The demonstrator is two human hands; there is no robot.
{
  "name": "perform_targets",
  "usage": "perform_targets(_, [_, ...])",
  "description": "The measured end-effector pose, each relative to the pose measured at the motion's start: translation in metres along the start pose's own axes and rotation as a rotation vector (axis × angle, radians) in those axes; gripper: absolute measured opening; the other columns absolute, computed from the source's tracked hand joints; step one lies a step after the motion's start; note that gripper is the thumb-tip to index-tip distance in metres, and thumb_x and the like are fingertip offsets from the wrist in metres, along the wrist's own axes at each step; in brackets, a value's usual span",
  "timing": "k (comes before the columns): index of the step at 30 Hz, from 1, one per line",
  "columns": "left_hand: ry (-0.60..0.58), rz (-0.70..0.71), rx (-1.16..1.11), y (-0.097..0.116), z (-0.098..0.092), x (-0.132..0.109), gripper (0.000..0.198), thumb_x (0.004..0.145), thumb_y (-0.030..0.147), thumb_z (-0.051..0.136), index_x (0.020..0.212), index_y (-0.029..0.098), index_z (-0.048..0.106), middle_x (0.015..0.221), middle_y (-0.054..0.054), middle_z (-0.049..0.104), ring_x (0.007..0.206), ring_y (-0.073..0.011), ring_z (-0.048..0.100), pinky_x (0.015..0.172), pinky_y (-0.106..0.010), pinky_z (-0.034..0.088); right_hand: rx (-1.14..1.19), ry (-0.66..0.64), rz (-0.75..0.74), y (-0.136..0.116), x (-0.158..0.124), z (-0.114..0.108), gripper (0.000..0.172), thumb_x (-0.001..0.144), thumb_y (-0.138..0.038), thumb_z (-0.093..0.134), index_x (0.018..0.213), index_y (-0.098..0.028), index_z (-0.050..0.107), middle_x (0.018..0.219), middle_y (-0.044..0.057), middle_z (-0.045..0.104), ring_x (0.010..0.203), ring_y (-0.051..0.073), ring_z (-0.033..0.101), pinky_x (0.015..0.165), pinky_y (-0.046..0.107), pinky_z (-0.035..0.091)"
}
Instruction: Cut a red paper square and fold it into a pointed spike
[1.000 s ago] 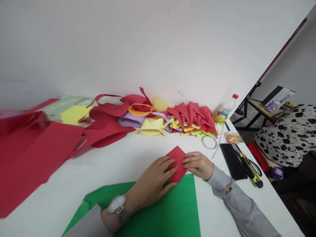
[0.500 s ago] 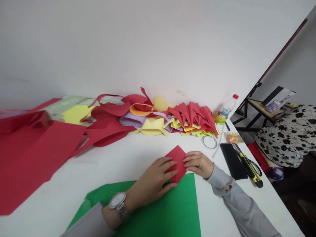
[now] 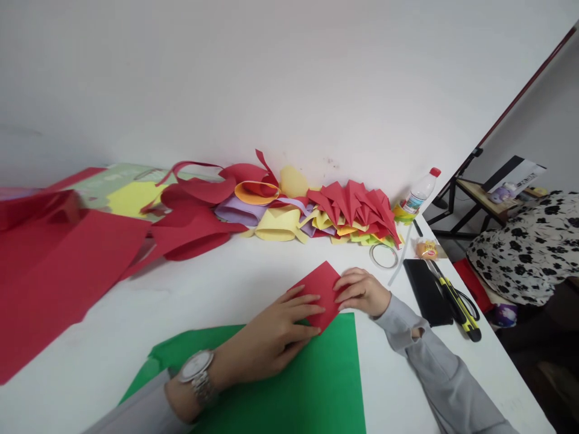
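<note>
While nothing has moved, left hand [image 3: 271,337] and right hand [image 3: 364,293] press red paper [image 3: 318,282] open-palmed.

wall [image 3: 289,90]: plain white | table [image 3: 235,283]: white | right: black folding stand [image 3: 474,193], dim floor [image 3: 452,244]

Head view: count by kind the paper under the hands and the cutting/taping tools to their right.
Folded red paper: 1
Green sheet: 1
Utility knife: 1
Scissors: 1
Tape roll: 1
Total: 5
</note>
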State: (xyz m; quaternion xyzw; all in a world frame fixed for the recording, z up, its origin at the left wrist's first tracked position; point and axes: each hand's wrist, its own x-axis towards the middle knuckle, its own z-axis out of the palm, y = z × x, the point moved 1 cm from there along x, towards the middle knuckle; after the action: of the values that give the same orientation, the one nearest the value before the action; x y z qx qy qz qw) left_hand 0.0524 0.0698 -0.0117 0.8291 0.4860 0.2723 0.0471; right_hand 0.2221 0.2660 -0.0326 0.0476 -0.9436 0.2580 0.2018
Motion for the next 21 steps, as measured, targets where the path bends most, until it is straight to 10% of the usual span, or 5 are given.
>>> perform_targets(21, [-0.004, -0.061, 0.147, 0.025, 0.007, 0.0, 0.021, 0.094, 0.015, 0.047, 0.103, 0.019, 0.065, 0.103, -0.007, 0.064, 0.101, -0.0217, 0.057, 0.101, -0.043, 0.043, 0.199, 0.097, 0.501, 0.0, 0.016, 0.013, 0.044, 0.06, -0.04, 0.089, 0.097, -0.021, 0.073, 0.086, 0.003, 0.066, 0.074, 0.015, 0.065, 0.077, 0.03, 0.054])
